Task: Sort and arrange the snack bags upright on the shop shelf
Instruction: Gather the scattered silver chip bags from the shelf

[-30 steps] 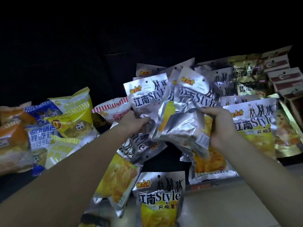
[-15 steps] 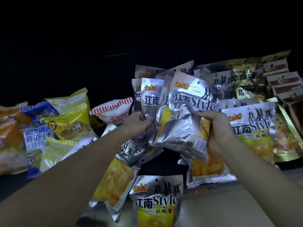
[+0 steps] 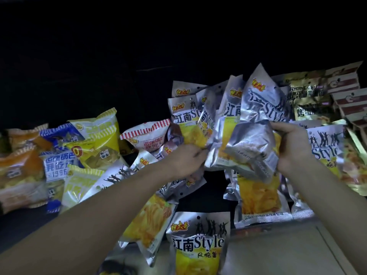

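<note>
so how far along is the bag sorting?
Early-to-mid. Done: some silver bags stand at the back. In hand: left hand and right hand hold a silver bunch. Left: fallen bags in front and the yellow pile.

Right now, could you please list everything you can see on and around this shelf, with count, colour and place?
Silver "Style" chip bags: many, exact count unclear; silver with yellow; centre and right, several fallen at the front edge.
Bunch of silver bags: several, silver and yellow; raised mid-shelf between both hands.
Yellow bags: about three; yellow and white; left of centre.
Blue and white bag: one; left.
Orange bags: about two; far left.
Red-striped white bag: one; centre, behind the left hand.
Gold and dark bags: a few; back right.
Red and white packs: a few; far right.
Left hand: grips the bunch's left side.
Right hand: grips its right side.
</note>
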A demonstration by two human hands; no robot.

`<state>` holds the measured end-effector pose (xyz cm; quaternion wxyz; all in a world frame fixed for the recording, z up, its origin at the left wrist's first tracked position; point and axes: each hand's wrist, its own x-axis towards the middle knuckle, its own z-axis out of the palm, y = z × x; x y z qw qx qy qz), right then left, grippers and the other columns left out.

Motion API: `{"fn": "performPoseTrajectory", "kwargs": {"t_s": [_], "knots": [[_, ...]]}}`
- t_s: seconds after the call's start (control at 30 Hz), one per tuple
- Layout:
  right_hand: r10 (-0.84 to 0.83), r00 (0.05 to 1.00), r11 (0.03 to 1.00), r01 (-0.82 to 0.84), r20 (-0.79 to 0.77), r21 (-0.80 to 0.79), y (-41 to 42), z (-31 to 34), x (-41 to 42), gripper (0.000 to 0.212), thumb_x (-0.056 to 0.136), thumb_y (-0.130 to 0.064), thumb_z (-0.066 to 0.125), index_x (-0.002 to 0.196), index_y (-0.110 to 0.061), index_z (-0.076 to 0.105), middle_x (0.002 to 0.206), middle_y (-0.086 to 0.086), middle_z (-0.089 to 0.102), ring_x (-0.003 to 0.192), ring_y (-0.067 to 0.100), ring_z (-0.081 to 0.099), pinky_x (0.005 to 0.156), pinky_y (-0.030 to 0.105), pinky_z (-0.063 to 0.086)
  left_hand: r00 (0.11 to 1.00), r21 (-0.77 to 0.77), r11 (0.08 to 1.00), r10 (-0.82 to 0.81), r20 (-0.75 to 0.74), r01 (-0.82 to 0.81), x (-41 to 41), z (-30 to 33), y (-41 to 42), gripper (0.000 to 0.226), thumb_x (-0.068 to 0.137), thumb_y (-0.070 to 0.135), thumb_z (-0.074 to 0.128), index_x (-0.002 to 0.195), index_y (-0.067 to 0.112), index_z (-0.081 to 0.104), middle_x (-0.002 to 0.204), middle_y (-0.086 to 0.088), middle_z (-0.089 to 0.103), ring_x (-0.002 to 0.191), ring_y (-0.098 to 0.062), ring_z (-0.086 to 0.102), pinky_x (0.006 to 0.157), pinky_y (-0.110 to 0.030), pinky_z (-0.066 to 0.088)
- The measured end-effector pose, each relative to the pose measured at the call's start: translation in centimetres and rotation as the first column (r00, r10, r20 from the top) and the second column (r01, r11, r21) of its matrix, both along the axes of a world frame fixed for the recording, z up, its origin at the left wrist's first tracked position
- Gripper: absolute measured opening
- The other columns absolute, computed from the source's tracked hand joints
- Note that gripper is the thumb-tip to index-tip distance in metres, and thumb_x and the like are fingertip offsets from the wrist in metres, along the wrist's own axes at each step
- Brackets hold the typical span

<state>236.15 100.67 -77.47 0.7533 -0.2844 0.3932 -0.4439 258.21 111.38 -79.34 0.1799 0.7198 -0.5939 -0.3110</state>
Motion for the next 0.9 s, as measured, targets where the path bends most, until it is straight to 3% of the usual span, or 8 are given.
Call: {"fn": "performPoseTrajectory", "kwargs": {"t_s": [0.07,0.17,0.27,0.4,0.5,0.63,0.8,0.9], "knots": [[-0.016,1.000,1.000,0.016,-0.002,0.007,-1.1,-0.6,-1.4,0.074,0.069,-0.019,0.076,0.138,0.000,0.059,0.143,0.016,0.058,0.130,0.040,0.057,0.110,0.054,0.044,0.967,0.130,0.991,0.020,-0.256,0.014,-0.1,0.0,-0.2,0.053,0.109,0.042,0.037,0.077,0.008,0.062,0.070,-0.003,0.068,0.059,-0.015,0.067,0.066,-0.032,0.058],[-0.057,0.997,0.998,0.057,-0.049,-0.009,-1.7,-0.7,-2.8,0.050,0.082,-0.019,0.067,0.128,-0.001,0.067,0.139,0.016,0.061,0.128,0.038,0.059,0.108,0.052,0.046,0.975,-0.021,0.988,0.150,-0.165,-0.155,1.5,-1.2,-1.2,0.052,0.107,0.044,0.042,0.077,0.008,0.064,0.078,-0.014,0.070,0.070,-0.027,0.069,0.082,-0.045,0.059],[-0.090,0.992,0.996,0.091,-0.084,0.003,-1.3,-0.5,-3.2,0.040,0.080,-0.018,0.067,0.118,-0.003,0.069,0.132,0.013,0.064,0.126,0.037,0.061,0.107,0.051,0.047,0.954,-0.130,0.951,0.264,-0.141,-0.282,2.7,-2.2,-2.1,0.031,0.101,0.040,0.060,0.109,0.010,0.053,0.097,-0.010,0.064,0.086,-0.025,0.063,0.083,-0.037,0.054],[-0.091,0.990,0.995,0.094,-0.110,0.029,-0.5,-0.2,-2.7,0.044,0.084,-0.015,0.064,0.123,0.003,0.066,0.131,0.013,0.066,0.115,0.033,0.067,0.110,0.049,0.046,0.944,0.038,0.978,0.207,-0.257,-0.204,2.9,-2.8,-3.7,0.098,0.085,0.046,0.078,0.158,0.022,0.017,0.152,0.003,0.041,0.135,-0.021,0.045,0.112,-0.042,0.040],[-0.099,0.989,0.993,0.105,-0.105,0.055,-0.2,-0.1,-2.2,0.042,0.090,-0.011,0.058,0.129,0.005,0.065,0.127,0.013,0.068,0.101,0.023,0.071,0.111,0.043,0.046,0.908,0.049,0.983,0.182,-0.376,-0.177,2.1,-2.8,-4.8,0.104,0.087,0.030,0.080,0.161,0.022,0.008,0.163,0.001,0.030,0.140,-0.022,0.042,0.100,-0.029,0.043],[-0.076,0.995,0.994,0.081,-0.068,0.069,-0.5,-0.3,-2.1,0.047,0.085,-0.010,0.061,0.130,0.004,0.064,0.119,0.011,0.073,0.100,0.022,0.072,0.112,0.043,0.045,0.891,0.088,0.976,0.218,-0.399,-0.199,1.7,-2.4,-5.7,0.093,0.081,0.023,0.085,0.153,0.021,0.027,0.127,0.011,0.054,0.108,-0.011,0.059,0.074,-0.016,0.046],[-0.031,0.999,0.999,0.032,-0.008,0.045,-0.9,0.0,-2.4,0.028,0.064,-0.015,0.073,0.090,-0.008,0.065,0.081,0.003,0.067,0.109,0.031,0.062,0.118,0.043,0.038,0.885,0.042,0.951,0.299,-0.356,-0.305,3.4,-2.4,-5.0,0.029,0.076,0.030,0.089,0.088,0.014,0.067,0.072,0.012,0.072,0.070,-0.003,0.069,0.054,-0.014,0.049],[-0.030,0.999,0.999,0.030,-0.011,0.034,-0.7,0.0,-1.7,0.047,0.063,-0.016,0.071,0.108,-0.005,0.066,0.104,0.007,0.074,0.114,0.029,0.063,0.118,0.043,0.038,0.867,-0.036,0.915,0.367,-0.337,-0.402,4.4,-2.8,-4.4,0.032,0.080,0.036,0.085,0.077,0.013,0.062,0.063,0.012,0.066,0.065,-0.004,0.066,0.052,-0.016,0.046]]}}
